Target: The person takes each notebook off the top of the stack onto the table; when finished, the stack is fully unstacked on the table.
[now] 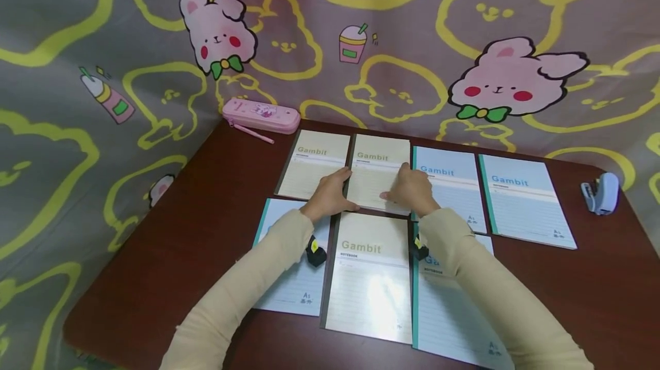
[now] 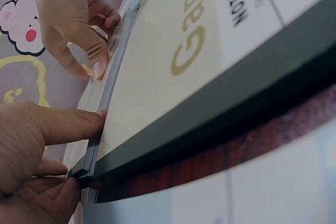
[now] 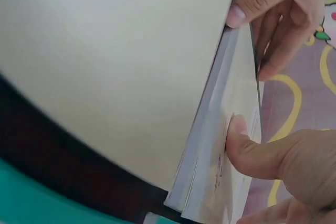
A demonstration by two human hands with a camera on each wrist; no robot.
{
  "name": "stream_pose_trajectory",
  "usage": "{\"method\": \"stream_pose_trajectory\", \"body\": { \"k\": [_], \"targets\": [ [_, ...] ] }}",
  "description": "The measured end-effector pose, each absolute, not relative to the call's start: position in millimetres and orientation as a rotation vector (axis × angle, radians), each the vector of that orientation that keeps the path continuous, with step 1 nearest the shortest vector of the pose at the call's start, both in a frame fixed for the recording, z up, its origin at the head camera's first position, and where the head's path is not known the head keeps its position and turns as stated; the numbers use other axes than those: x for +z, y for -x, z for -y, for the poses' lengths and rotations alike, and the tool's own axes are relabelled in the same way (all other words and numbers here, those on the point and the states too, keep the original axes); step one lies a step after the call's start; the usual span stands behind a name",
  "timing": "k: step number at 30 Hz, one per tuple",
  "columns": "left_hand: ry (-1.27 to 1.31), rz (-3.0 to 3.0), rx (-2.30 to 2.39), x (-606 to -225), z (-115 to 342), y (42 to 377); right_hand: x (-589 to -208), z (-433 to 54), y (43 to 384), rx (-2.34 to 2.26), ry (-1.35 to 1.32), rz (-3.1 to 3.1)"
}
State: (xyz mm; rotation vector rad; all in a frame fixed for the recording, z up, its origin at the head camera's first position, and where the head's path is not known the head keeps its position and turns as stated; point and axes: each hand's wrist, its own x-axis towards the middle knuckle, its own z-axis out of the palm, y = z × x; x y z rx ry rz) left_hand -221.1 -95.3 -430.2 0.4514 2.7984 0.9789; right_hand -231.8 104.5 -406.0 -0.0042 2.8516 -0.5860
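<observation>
Both hands are at a cream Gambit notebook (image 1: 378,158) with a dark spine, second from left in the back row. My left hand (image 1: 328,193) grips its lower left corner by the spine. My right hand (image 1: 412,188) holds its right side; in the right wrist view the right thumb (image 3: 249,153) lies on the cover. Whether the notebook is off the table is hard to tell. Another cream notebook (image 1: 317,155) lies to its left, and a blue notebook (image 1: 447,178) to its right. Just in front lies a third cream notebook (image 1: 368,284).
Blue notebooks (image 1: 289,284) (image 1: 454,318) flank the front cream one, partly under the forearms. Another blue notebook (image 1: 523,201) lies at the back right, near a blue stapler (image 1: 600,193). A pink pencil case (image 1: 262,116) and a pink pen (image 1: 252,132) are at the back left, by the patterned curtain (image 1: 289,83).
</observation>
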Motion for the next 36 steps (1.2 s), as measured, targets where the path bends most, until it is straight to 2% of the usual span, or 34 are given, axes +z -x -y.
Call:
{"method": "stream_pose_trajectory", "body": {
  "k": [10, 17, 24, 31, 36],
  "targets": [
    [-0.456, -2.776, 0.993, -436, 86, 221, -415, -124, 234, -0.799, -0.141, -2.759],
    [-0.464, -2.767, 0.98, -435, 82, 219, -411, -138, 227, -0.892, -0.071, -2.876],
    [-0.497, -2.767, 0.945, -435, 78, 220, -403, -153, 229, -1.29, 0.054, -2.759],
    [-0.463, -2.77, 0.952, -434, 88, 223, -405, -153, 228, -1.506, -0.177, -2.696],
    [-0.414, -2.783, 0.942, -428, 96, 222, -392, -171, 205, -1.579, -0.265, -2.677]
  ]
}}
